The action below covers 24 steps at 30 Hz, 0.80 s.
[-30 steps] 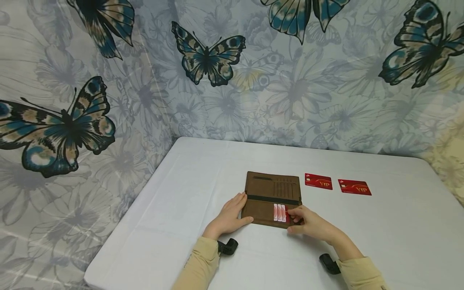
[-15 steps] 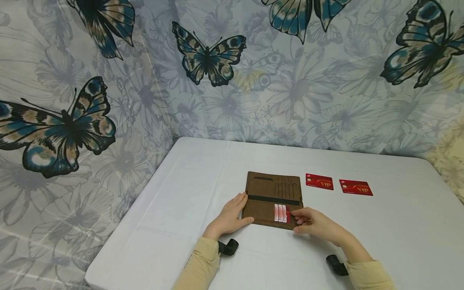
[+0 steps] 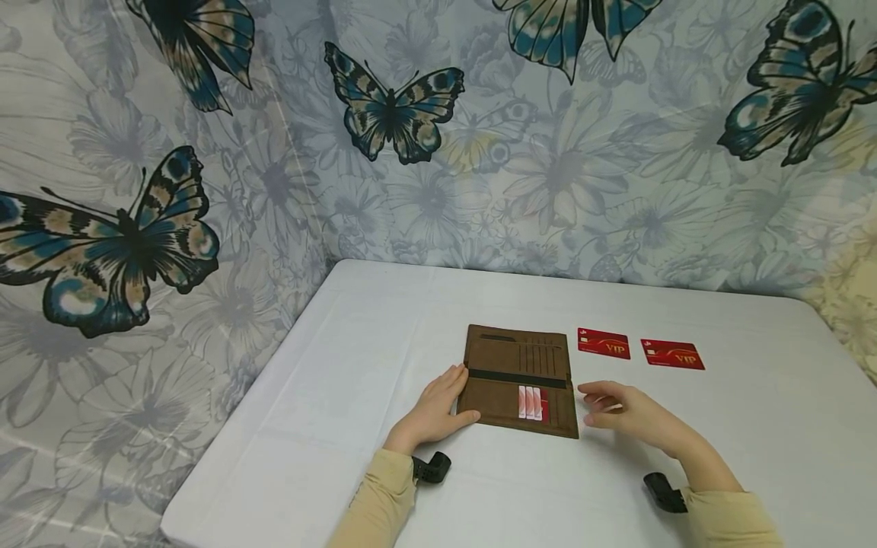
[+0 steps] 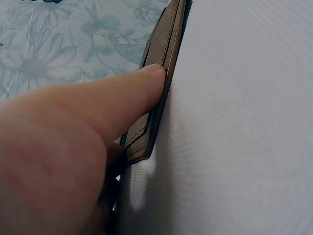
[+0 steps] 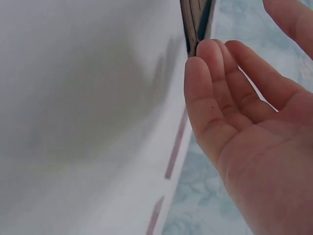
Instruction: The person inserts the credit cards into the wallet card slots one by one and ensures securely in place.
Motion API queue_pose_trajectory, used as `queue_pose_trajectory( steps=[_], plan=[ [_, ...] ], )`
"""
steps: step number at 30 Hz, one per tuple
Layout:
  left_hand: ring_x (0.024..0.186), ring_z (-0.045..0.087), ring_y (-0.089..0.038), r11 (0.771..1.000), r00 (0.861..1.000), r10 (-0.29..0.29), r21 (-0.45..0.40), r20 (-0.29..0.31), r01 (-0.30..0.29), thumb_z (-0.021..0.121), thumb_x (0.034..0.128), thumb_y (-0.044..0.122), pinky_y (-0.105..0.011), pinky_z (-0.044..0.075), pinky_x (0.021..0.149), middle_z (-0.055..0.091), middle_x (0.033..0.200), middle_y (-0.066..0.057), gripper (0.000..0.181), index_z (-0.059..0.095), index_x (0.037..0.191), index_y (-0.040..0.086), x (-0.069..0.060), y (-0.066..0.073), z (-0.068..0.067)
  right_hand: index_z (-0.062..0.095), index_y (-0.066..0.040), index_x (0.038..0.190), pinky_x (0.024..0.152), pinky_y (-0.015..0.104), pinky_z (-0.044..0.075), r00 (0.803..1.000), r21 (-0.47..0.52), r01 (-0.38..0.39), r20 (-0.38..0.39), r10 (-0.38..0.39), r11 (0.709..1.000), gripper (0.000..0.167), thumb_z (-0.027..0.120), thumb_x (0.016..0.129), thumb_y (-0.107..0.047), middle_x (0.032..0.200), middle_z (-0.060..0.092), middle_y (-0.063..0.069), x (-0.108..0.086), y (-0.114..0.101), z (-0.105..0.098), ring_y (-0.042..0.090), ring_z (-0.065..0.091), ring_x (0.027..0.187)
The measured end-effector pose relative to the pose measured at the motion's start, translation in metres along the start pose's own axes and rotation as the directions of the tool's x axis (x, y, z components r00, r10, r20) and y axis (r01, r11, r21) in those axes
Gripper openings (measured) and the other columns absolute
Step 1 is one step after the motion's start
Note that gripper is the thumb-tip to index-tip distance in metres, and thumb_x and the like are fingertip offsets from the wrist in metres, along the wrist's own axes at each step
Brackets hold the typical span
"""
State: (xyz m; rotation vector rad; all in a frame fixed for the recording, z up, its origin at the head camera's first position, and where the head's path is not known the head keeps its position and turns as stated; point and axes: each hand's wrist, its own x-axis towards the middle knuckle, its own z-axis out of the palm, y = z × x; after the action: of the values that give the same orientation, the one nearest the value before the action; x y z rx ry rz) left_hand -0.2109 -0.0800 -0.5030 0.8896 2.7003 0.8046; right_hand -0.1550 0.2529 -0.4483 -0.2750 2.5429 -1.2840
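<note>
A brown wallet [image 3: 496,403] lies unfolded on the white table, a dark band across its middle. Several red-and-white cards [image 3: 530,403] sit in the slots of its near half, overlapping in a row. My left hand [image 3: 433,409] rests at the wallet's left edge; its thumb presses the near corner, as the left wrist view also shows on the wallet [image 4: 164,49]. Just off the wallet's right edge hovers my right hand [image 3: 633,415], fingers loosely bent. Nothing is between its fingers and thumb in the right wrist view, where the hand [image 5: 254,127] shows its palm.
Two red VIP cards lie flat beyond the wallet to the right, a nearer-to-wallet card [image 3: 604,343] and a farther-right card [image 3: 672,355]. The white table [image 3: 329,358] meets a butterfly-patterned cloth [image 3: 425,205] at its back and left.
My right hand has left the cards in the wallet's near half and moved right, off the wallet. The left hand and the wallet have stayed in place.
</note>
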Motion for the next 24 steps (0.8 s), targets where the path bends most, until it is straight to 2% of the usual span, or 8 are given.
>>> queue_pose_trajectory(
  steps=[5,12,18,24],
  plan=[
    [0.139,0.006,-0.018,1.000,1.000,0.003,0.002,-0.002,-0.003,0.052,0.0921,0.046,-0.037,0.007,0.111,0.012,0.153,-0.008,0.078,0.020,0.146,0.000,0.001,0.001,0.000,0.050,0.003,0.128,0.080,0.039,0.049,0.999,-0.028,-0.017,-0.048,0.015,0.999,0.055,0.069,0.085,-0.026,0.116,0.057,0.016,-0.003,0.000,-0.014,0.027,0.054,0.099],
    [0.139,0.006,-0.018,1.000,1.000,0.004,-0.005,-0.003,-0.004,0.052,0.0922,0.045,-0.037,0.007,0.111,0.012,0.153,-0.009,0.078,0.019,0.146,0.000,0.001,0.001,0.000,0.050,0.004,0.128,0.078,0.037,0.048,0.993,-0.067,-0.017,-0.116,0.009,0.998,0.055,0.067,0.086,-0.028,0.116,0.056,0.019,-0.003,0.010,-0.032,0.031,0.054,0.101],
    [0.139,0.005,-0.017,1.000,1.000,0.005,-0.002,-0.003,-0.005,0.051,0.0920,0.047,-0.037,0.007,0.111,0.011,0.153,-0.008,0.078,0.019,0.147,0.001,0.001,-0.001,0.001,0.049,0.006,0.128,0.077,0.038,0.049,0.987,-0.089,-0.014,-0.161,0.000,0.996,0.056,0.066,0.087,-0.029,0.115,0.057,0.020,0.002,0.015,-0.039,0.033,0.053,0.102],
    [0.139,0.006,-0.018,1.000,1.000,0.002,-0.004,-0.003,-0.002,0.051,0.0919,0.047,-0.037,0.007,0.111,0.012,0.153,-0.008,0.078,0.019,0.147,0.001,0.001,-0.002,0.001,0.046,0.006,0.130,0.080,0.045,0.047,0.973,-0.079,-0.061,-0.225,0.042,0.995,0.061,0.065,0.088,-0.033,0.114,0.056,0.023,0.011,0.019,-0.046,0.035,0.051,0.104]
  ],
)
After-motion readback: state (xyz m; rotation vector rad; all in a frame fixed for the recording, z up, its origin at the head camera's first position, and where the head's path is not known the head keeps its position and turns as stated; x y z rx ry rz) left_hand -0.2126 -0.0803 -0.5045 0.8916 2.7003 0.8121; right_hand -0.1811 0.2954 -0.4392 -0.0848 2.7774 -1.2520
